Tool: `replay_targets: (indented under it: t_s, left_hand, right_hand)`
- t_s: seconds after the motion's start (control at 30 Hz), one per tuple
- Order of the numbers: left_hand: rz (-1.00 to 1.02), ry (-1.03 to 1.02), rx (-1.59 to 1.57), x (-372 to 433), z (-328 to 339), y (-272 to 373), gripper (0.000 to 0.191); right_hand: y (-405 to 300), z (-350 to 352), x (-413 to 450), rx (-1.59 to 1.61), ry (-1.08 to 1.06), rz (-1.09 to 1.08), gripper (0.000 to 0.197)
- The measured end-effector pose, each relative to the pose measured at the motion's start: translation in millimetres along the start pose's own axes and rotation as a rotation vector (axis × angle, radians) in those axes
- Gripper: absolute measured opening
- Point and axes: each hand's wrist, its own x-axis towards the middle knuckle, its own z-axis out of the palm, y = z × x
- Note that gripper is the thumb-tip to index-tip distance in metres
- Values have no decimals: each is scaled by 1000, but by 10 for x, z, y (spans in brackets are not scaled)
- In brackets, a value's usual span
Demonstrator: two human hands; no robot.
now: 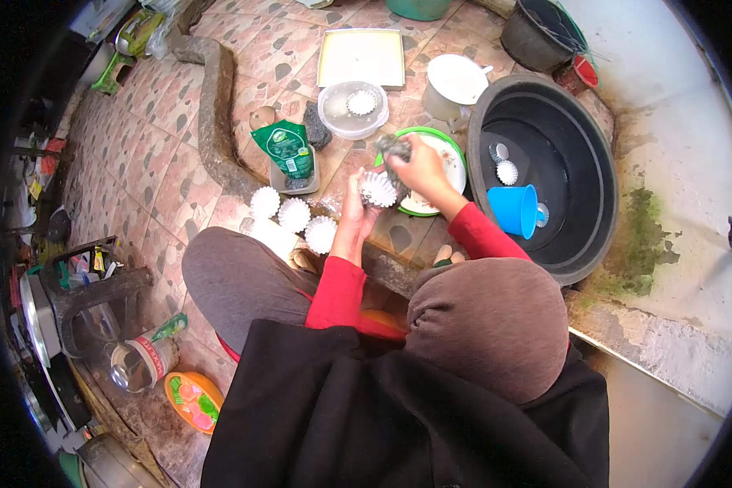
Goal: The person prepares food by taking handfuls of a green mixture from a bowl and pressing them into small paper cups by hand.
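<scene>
My left hand (361,213) holds a fluted metal tart mould (379,189), or several nested together. Just above it, my right hand (419,166) grips a grey scouring pad (393,146), over the near edge of a white plate with a green rim (460,152). More fluted moulds (293,215) lie on the ledge to the left of my left hand. A green pouch (285,146) stands in a small clear plastic container (277,181). One mould (362,102) rests on a round plastic container with a translucent lid (335,116).
A large black tub (604,183) at right holds a blue plastic cup (506,207) and several moulds (507,172). A white pail (454,82) and a shallow yellowish tray (363,58) stand farther off. A raised concrete curb (215,122) winds across the tiled floor. An orange basin (174,402) sits at lower left.
</scene>
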Motion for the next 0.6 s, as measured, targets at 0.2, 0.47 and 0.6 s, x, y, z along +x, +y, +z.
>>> replay_targets:
  t_s: [0.2, 0.47, 0.6]
  left_hand:
    - [3, -45, -55, -38, 293, 50, 45]
    - [5, -34, -5, -16, 137, -8, 44]
    - [-24, -37, 11, -13, 127, 30, 43]
  right_hand:
    - [-24, -36, -71, -65, -244, -150, 47]
    - [-94, 87, -163, -80, -218, -254, 43]
    - [-80, 181, -175, -53, -130, -163, 36]
